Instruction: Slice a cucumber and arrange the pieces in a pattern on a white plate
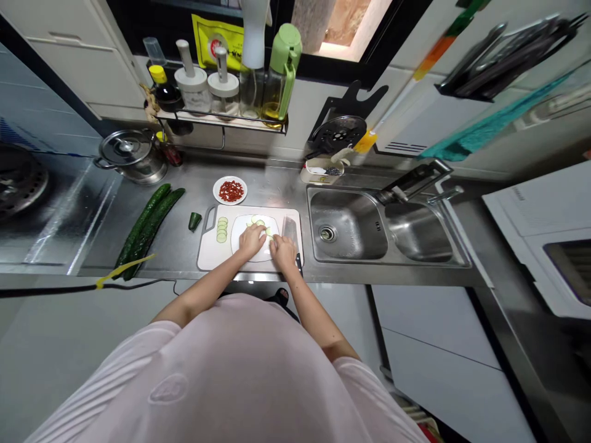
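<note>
A white plate [261,253] rests on a pale cutting board [213,257], with thin cucumber slices [257,219] along its far side. My left hand [252,241] is over the plate's left part, its fingers closed around what looks like a pale cucumber slice. From the right, my right hand [283,252] reaches over the plate edge, fingertips pinched at another slice [269,232]. A short row of cucumber slices [222,229] overlaps on the board's left. The kitchen knife [290,228] lies on the board's right, partly hidden by my right hand.
Two whole cucumbers [150,224] and a cucumber end [194,221] lie left of the board. Behind it stands a small plate of chopped red pieces [231,191]. A double sink [348,227] is to the right; a steel pot [133,157] stands at back left.
</note>
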